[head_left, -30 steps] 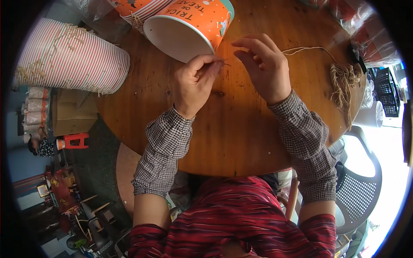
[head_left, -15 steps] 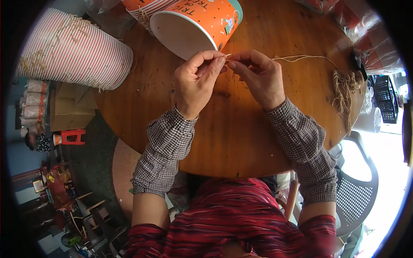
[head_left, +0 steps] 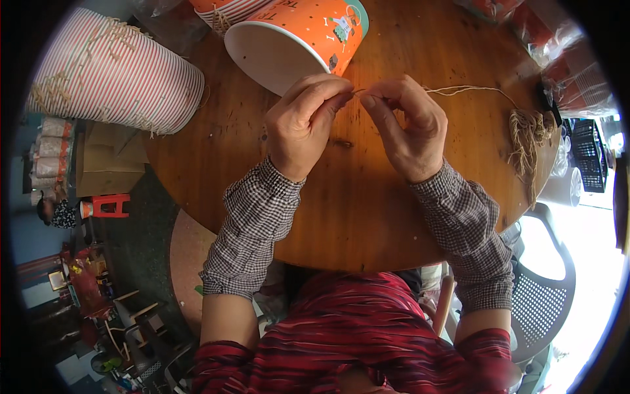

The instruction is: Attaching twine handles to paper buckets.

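Observation:
My left hand (head_left: 305, 125) and my right hand (head_left: 417, 128) are raised over the table, fingers pinched, just in front of an orange paper bucket (head_left: 315, 33). A short bit of thin tan twine (head_left: 359, 91) spans the small gap between the fingertips. Its ends are hidden in the fingers. The bucket lies on its side, its white mouth turned toward me. From behind my right hand a loose twine strand (head_left: 469, 88) runs right toward a bundle of twine (head_left: 530, 134) at the table's edge.
On the left lies a long nested stack of striped paper buckets (head_left: 125, 72) with twine strands on it. The round wooden table (head_left: 354, 210) fills the middle. Plastic-wrapped buckets (head_left: 577, 75) stand at the far right, with a grey chair (head_left: 541, 295) nearer. A person (head_left: 59, 210) sits far left.
My hands have drawn apart, the right moving right and slightly down, so a short piece of twine shows between them. The orange bucket has rolled slightly.

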`<state>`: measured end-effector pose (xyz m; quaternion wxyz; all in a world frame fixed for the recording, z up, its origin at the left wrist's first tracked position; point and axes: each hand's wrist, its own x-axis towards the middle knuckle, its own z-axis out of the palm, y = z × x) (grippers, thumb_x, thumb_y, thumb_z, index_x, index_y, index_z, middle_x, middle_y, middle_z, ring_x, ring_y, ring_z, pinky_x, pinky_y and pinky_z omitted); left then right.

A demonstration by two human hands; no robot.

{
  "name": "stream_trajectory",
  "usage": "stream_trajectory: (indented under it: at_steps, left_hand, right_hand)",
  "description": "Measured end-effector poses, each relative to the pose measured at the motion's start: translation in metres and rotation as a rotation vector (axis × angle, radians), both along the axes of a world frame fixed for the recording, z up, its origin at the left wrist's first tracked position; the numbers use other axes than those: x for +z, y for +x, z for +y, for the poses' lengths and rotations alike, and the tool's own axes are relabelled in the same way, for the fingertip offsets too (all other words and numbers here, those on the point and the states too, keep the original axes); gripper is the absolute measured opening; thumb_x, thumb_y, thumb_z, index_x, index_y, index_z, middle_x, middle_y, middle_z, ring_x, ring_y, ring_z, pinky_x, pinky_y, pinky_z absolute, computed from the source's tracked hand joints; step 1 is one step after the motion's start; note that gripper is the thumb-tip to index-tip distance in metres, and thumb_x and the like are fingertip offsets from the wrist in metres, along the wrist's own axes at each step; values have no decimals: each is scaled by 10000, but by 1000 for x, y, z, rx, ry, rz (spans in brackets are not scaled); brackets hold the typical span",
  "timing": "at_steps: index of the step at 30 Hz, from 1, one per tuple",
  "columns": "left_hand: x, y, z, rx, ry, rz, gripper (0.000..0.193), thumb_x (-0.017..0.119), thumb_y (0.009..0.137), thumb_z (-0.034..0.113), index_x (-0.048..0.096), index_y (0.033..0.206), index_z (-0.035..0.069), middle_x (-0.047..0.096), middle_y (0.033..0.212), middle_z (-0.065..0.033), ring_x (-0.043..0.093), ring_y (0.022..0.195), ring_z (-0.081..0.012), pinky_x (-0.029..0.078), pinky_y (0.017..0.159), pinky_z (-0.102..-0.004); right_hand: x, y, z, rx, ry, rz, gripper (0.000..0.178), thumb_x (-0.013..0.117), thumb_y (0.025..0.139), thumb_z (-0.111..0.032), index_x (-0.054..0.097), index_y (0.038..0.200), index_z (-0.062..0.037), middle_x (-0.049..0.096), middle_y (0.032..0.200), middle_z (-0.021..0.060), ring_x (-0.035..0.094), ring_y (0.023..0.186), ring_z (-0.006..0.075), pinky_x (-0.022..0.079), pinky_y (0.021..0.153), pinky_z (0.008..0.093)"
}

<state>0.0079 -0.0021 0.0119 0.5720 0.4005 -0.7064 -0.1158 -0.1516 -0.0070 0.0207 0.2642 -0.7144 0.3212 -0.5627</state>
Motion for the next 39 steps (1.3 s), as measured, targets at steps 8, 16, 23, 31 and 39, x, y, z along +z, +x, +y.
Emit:
stream_trajectory:
  at_steps: [8,16,23,31,39]
  left_hand:
    - [-3,9,-7,42,-35,-10,207,630,761,-147,645,911,-5,651,864,-82,648,751,-163,560,634,-259]
    - [-4,11,-2,46,186,-23,87,648,822,-29,618,895,7,637,815,-71,604,591,-114,477,508,-221]
    - [5,11,2,-144,461,343,116,636,888,103,636,895,-13,632,758,-22,548,577,-55,439,496,-193]
    - [9,10,6,-344,722,543,155,589,913,107,658,982,-13,626,783,-8,530,652,-45,442,569,-188]
    - [1,7,9,-345,642,263,141,576,903,61,637,999,-24,585,745,20,497,648,-26,416,566,-175]
  right_hand:
    - [6,-3,1,-48,12,-96,79,675,793,17,622,843,-12,612,760,55,581,654,125,482,567,237]
    - [11,-8,-4,-155,-181,52,120,670,763,54,620,841,-22,606,755,60,601,663,176,502,571,262]
    - [-1,-18,-17,-154,-454,513,163,666,696,-52,622,842,-111,555,809,9,559,717,202,488,562,324]
    - [2,-9,-8,6,-313,351,153,674,724,-33,646,858,-101,553,791,26,569,721,208,490,586,324]
    - [-2,-6,-7,23,-95,216,131,688,761,-15,661,879,-63,563,799,56,592,728,202,496,625,298]
